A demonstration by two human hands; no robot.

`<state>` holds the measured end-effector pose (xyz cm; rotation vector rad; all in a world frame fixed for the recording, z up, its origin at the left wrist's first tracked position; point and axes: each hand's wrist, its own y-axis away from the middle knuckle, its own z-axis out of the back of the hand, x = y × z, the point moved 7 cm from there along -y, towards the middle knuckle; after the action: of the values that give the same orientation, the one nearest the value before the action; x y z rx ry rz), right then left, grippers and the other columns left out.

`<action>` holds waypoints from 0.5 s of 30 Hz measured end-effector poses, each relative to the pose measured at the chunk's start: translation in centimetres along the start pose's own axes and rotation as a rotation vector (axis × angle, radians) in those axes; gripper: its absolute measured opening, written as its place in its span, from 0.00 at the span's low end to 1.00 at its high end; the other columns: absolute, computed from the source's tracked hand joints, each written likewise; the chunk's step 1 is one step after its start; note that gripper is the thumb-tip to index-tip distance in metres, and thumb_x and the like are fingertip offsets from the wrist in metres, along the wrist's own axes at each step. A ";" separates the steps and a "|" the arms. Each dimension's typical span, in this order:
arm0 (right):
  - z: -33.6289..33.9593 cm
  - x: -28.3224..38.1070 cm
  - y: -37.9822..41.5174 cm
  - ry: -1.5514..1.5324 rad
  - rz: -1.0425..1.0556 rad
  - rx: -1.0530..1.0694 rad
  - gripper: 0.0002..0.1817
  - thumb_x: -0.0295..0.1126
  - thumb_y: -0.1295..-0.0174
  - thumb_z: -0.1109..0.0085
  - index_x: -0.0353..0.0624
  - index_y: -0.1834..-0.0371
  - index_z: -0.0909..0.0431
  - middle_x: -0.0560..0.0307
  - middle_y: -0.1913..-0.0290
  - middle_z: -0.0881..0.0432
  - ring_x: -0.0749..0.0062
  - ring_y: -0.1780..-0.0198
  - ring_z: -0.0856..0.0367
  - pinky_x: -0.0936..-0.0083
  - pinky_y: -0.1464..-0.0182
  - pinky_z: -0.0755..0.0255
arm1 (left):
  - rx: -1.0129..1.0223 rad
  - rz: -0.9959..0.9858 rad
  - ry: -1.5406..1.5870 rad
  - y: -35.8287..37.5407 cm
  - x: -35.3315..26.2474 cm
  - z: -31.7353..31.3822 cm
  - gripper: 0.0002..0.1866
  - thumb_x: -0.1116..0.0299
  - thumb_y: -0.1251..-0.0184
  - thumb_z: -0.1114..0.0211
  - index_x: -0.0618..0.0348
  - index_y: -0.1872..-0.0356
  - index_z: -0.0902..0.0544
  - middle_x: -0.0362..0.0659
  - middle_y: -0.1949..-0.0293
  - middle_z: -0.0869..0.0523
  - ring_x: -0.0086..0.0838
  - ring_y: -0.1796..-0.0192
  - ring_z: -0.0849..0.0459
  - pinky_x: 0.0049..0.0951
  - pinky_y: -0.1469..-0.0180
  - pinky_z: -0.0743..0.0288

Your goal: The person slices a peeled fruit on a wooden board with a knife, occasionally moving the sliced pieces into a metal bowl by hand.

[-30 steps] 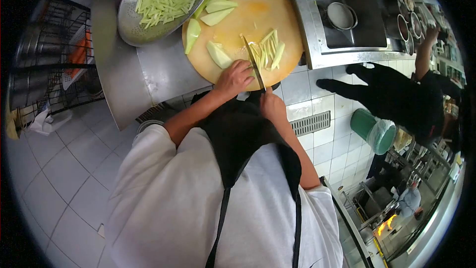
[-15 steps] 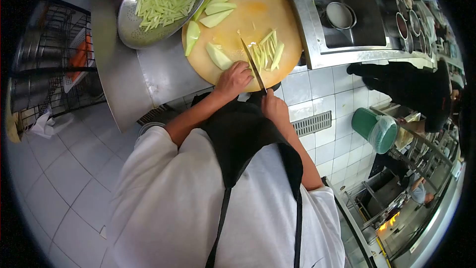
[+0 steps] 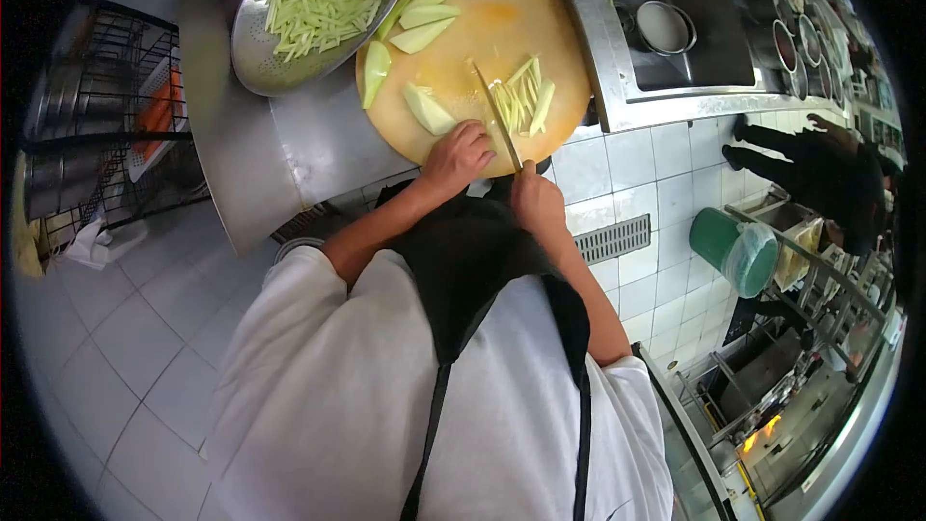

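Note:
My right hand (image 3: 537, 201) is closed round the handle of a kitchen knife (image 3: 497, 116), whose long blade points away from me over the round cutting board (image 3: 521, 14). Left of the blade, my left hand (image 3: 458, 156) presses curled fingers onto the near part of the board; what lies beneath them is hidden. Just beyond it rests a thick pale green vegetable wedge (image 3: 427, 110). Thin cut strips (image 3: 519, 96) lie in a small heap right of the knife. More wedges (image 3: 424, 27) sit at the board's far left.
A perforated metal bowl (image 3: 253, 48) of vegetable strips (image 3: 323, 0) stands left of the board on a steel counter (image 3: 231, 154). To the right is a sink (image 3: 709, 14) holding a pot (image 3: 666, 29). A wire rack (image 3: 116, 140), a green bin (image 3: 714, 236) and a person in black (image 3: 820, 159) are farther off.
The knife blade has shifted slightly and now shows more of its flat side. My left hand has hardly moved. The person in black has changed stance, with a hand now out to the side.

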<state>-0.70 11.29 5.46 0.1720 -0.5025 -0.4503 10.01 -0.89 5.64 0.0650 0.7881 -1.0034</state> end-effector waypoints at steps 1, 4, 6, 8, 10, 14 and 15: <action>0.0 0.0 0.4 0.004 0.013 0.012 0.07 0.30 0.31 0.47 0.37 0.62 0.30 0.39 0.77 0.17 0.41 0.74 0.14 0.50 0.71 0.20 | -0.001 -0.019 -0.010 0.1 0.1 -0.1 0.12 0.72 0.46 0.24 0.62 0.61 0.14 0.45 0.52 0.17 0.41 0.45 0.17 0.38 0.45 0.19; -0.4 -0.5 1.2 0.036 0.014 0.050 0.09 0.31 0.30 0.47 0.37 0.62 0.30 0.39 0.78 0.17 0.42 0.74 0.14 0.50 0.72 0.20 | -0.007 -0.042 -0.020 0.2 0.3 -0.4 0.12 0.72 0.47 0.24 0.62 0.61 0.13 0.44 0.52 0.17 0.40 0.45 0.16 0.38 0.45 0.19; -0.9 -0.6 1.6 0.044 0.012 0.070 0.09 0.32 0.30 0.47 0.37 0.62 0.30 0.39 0.78 0.17 0.42 0.74 0.14 0.50 0.71 0.20 | -0.001 -0.015 -0.008 0.3 0.5 -0.4 0.12 0.72 0.47 0.24 0.61 0.61 0.13 0.44 0.53 0.17 0.40 0.45 0.16 0.38 0.45 0.19; -1.1 -0.8 1.9 0.037 0.012 0.079 0.08 0.31 0.30 0.46 0.37 0.62 0.30 0.39 0.77 0.16 0.41 0.74 0.14 0.50 0.71 0.20 | -0.003 -0.014 -0.015 0.3 0.5 -0.4 0.12 0.72 0.47 0.24 0.61 0.61 0.13 0.44 0.53 0.16 0.40 0.45 0.16 0.37 0.46 0.19; -1.7 -1.1 1.6 0.051 -0.007 0.083 0.08 0.30 0.31 0.47 0.37 0.62 0.30 0.39 0.77 0.16 0.41 0.74 0.14 0.51 0.71 0.19 | -0.004 -0.021 -0.022 0.1 0.2 -0.2 0.12 0.72 0.47 0.24 0.61 0.61 0.13 0.44 0.53 0.16 0.40 0.45 0.16 0.37 0.46 0.19; -1.9 -0.8 0.6 0.043 0.012 0.056 0.07 0.29 0.32 0.47 0.37 0.63 0.30 0.39 0.77 0.16 0.40 0.74 0.14 0.52 0.70 0.18 | 0.013 -0.036 -0.028 -0.1 -0.2 0.0 0.13 0.71 0.48 0.23 0.61 0.61 0.13 0.44 0.53 0.16 0.40 0.44 0.17 0.38 0.45 0.19; -1.7 -0.8 0.6 0.057 0.003 0.035 0.07 0.29 0.32 0.47 0.37 0.63 0.30 0.39 0.77 0.16 0.40 0.74 0.14 0.52 0.70 0.19 | 0.020 -0.032 -0.027 -0.1 -0.2 0.0 0.14 0.71 0.49 0.23 0.61 0.61 0.13 0.44 0.53 0.16 0.40 0.44 0.17 0.38 0.45 0.19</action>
<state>-0.26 12.28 3.82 0.2174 -0.4550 -0.4323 9.84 -0.79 5.78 0.0563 0.7566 -1.0408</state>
